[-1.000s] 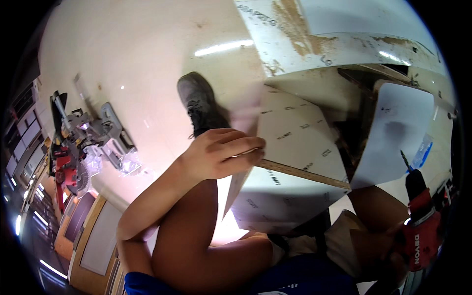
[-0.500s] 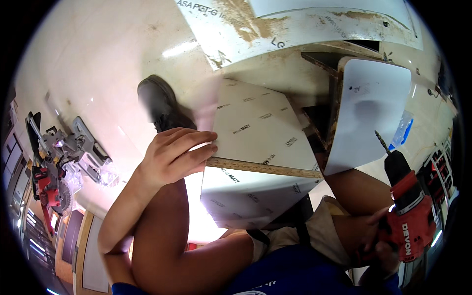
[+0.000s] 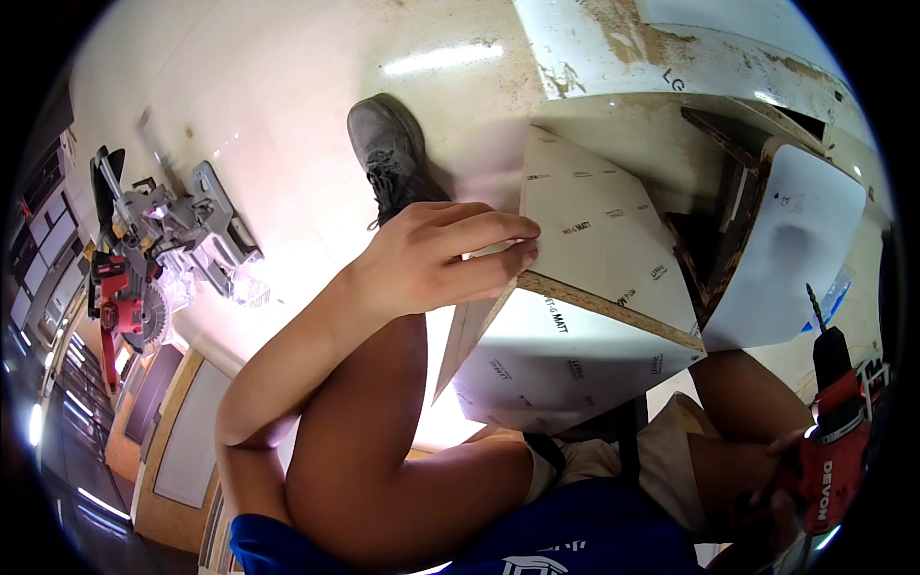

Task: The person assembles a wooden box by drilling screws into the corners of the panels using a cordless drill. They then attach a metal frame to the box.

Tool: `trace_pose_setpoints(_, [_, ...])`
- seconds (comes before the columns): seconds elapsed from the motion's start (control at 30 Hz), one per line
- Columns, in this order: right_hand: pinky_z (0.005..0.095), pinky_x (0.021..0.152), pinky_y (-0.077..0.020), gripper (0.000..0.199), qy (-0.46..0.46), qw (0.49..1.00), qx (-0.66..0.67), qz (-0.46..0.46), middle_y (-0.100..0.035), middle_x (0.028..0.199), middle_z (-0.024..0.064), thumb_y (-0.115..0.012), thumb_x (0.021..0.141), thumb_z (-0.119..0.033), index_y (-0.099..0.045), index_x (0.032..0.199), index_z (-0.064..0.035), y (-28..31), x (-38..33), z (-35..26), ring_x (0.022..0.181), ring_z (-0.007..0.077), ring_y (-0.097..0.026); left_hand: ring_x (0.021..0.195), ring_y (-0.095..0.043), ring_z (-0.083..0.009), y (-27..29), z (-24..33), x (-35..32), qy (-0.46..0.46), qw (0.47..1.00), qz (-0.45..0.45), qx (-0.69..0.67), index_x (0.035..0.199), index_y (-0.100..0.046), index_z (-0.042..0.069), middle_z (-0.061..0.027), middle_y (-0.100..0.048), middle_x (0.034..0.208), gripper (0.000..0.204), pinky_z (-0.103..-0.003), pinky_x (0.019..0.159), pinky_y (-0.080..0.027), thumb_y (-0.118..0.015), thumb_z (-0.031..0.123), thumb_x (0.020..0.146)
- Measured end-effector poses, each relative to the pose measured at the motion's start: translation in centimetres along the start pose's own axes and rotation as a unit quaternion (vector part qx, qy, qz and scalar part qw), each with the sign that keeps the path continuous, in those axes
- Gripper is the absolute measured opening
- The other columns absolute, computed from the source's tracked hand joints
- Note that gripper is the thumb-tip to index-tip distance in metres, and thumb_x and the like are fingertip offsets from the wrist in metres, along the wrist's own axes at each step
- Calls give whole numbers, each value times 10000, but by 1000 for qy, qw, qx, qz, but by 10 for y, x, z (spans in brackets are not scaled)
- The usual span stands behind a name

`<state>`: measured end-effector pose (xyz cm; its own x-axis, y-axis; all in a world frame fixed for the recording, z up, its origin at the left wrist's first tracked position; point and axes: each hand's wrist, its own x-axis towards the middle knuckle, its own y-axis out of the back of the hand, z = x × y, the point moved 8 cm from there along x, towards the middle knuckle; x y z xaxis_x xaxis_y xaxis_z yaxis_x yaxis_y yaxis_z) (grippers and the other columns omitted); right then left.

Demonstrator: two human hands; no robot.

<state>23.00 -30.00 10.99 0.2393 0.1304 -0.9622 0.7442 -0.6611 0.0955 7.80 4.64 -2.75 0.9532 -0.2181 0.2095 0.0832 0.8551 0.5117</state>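
Note:
My left hand (image 3: pixel 450 254) is closed on the left corner of a box-like piece of white-faced boards (image 3: pixel 589 230) standing between my legs. Its fingers reach over the edge and the thumb is hidden. A bare chipboard edge (image 3: pixel 613 311) runs from that hand across to the right corner, between the upper face and the near white face (image 3: pixel 565 369). At the lower right, my right hand (image 3: pixel 781 498) is wrapped round the grip of a red and black power drill (image 3: pixel 829 450). A twist bit (image 3: pixel 816 309) points up and away from its chuck.
A red and grey miter saw (image 3: pixel 144 287) stands on the floor at the left. Right of the box is a dark-edged wooden piece with a white rounded panel (image 3: pixel 791 249). A large dusty white sheet (image 3: pixel 690 48) lies at the far right. My shoe (image 3: pixel 388 149) is beyond my left hand.
My view has swung, so the box, saw and shoe sit farther right in it. A left side panel of the box now shows below my left hand. Both hands keep their holds.

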Motion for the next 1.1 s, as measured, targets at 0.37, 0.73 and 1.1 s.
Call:
trace_pose_setpoints(0.37, [223,594,-469,701,91,991,12,94,-546,1009,156,-740,749,-344,-418,1179,106,-7,-10,-8,586,115,-550,789,-700,-271,0,0,-2,-10,999,-5,35,888,-619,-13,-174,-661,1057,189,-323,670,-599,-710,0,722])
trace_pose_setpoints(0.73, [223,589,-474,692,134,972,35,190,-570,1034,168,-725,727,-331,-452,1203,90,-3,-24,-3,590,115,-559,832,-693,-303,-2,0,3,-17,999,-10,44,845,-604,-4,-165,-671,1038,137,-367,731,-609,-683,37,741])
trace_pose_setpoints(1.1, [238,574,-497,653,85,988,34,122,-588,938,161,-740,730,-344,-481,1114,117,-16,-24,-19,584,123,-579,820,-668,-287,8,0,20,49,996,-72,19,976,-618,30,-123,-640,1062,256,-361,683,-578,-725,131,766])
